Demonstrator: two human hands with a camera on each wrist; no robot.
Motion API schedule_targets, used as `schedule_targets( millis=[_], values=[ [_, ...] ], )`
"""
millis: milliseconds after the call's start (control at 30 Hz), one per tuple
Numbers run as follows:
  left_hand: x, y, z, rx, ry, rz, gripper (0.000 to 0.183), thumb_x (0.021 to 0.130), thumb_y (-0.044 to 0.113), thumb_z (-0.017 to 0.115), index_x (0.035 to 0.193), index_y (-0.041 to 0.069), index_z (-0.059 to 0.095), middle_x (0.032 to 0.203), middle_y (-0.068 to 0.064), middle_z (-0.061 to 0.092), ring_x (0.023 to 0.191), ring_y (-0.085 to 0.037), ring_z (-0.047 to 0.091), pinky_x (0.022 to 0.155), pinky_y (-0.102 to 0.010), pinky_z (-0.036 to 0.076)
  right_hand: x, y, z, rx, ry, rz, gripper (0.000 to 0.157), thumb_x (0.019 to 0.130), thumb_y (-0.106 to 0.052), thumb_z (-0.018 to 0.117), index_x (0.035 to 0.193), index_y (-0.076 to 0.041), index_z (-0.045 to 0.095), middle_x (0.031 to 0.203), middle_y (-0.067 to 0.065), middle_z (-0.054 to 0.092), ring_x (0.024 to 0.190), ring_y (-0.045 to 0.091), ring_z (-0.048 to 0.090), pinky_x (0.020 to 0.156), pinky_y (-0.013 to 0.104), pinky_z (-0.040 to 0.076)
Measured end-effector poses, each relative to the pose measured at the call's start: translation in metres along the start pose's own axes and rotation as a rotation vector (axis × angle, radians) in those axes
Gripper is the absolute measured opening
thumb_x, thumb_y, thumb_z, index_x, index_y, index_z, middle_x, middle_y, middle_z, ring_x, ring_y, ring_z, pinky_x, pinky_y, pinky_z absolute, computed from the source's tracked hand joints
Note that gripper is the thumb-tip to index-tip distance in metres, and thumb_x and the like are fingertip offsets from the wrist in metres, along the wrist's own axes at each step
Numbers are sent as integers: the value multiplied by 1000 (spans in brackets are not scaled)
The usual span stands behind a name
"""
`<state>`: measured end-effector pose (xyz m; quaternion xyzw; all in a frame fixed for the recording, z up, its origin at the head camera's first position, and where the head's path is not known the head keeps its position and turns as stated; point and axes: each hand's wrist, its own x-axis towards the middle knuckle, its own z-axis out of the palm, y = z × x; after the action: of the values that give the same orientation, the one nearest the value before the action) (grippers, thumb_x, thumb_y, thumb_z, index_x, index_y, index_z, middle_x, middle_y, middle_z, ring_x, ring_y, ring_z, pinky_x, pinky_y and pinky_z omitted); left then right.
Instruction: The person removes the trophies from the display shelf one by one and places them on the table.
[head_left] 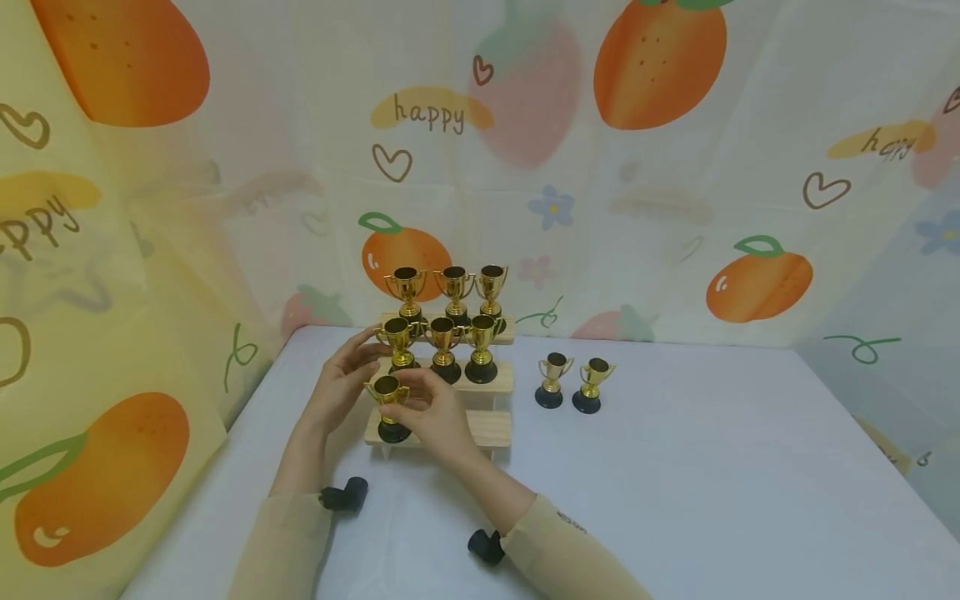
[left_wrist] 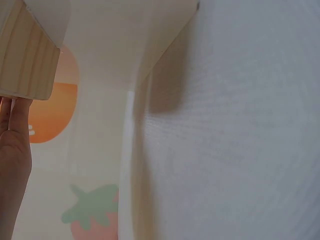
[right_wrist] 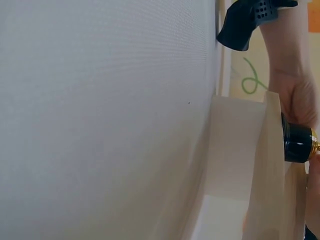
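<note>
A small gold trophy cup (head_left: 386, 395) with a black base stands at the left end of the wooden rack's front step (head_left: 487, 427). My right hand (head_left: 438, 417) pinches it between thumb and fingers; in the right wrist view its black base (right_wrist: 298, 143) meets the wood. My left hand (head_left: 341, 383) is at the rack's left side, and in the left wrist view its extended fingers (left_wrist: 20, 117) touch the end of a wooden step (left_wrist: 30, 60). Three trophies, including the middle one (head_left: 442, 337), occupy the middle step. Three more, one being the right one (head_left: 491, 287), line the top step.
Right of the rack, two more trophies, a paler one (head_left: 553, 372) and a gold one (head_left: 594, 383), stand upright on the white tabletop (head_left: 675, 467). A fruit-printed cloth (head_left: 637, 192) hangs behind the table and along its left side.
</note>
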<state>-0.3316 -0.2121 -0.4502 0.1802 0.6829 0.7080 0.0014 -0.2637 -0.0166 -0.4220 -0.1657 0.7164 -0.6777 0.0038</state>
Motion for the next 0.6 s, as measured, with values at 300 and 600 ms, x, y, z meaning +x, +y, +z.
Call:
schedule_targets(
  millis=[300, 600],
  values=[
    [-1, 2, 1, 12, 4, -1, 54, 102, 8, 50, 152, 24, 38, 118, 14, 62, 116, 0, 54, 96, -14, 45, 1, 2, 0, 9, -1, 12, 40, 84, -13, 78, 121, -7, 64, 121, 11, 66, 99, 9, 64, 91, 24, 55],
    [-1, 2, 1, 15, -2, 0, 54, 103, 8, 49, 152, 24, 38, 118, 15, 62, 117, 0, 53, 96, -13, 45, 0, 3, -1, 16, -2, 25, 40, 84, -12, 78, 121, -8, 64, 119, 12, 67, 103, 19, 69, 85, 22, 56]
  ],
)
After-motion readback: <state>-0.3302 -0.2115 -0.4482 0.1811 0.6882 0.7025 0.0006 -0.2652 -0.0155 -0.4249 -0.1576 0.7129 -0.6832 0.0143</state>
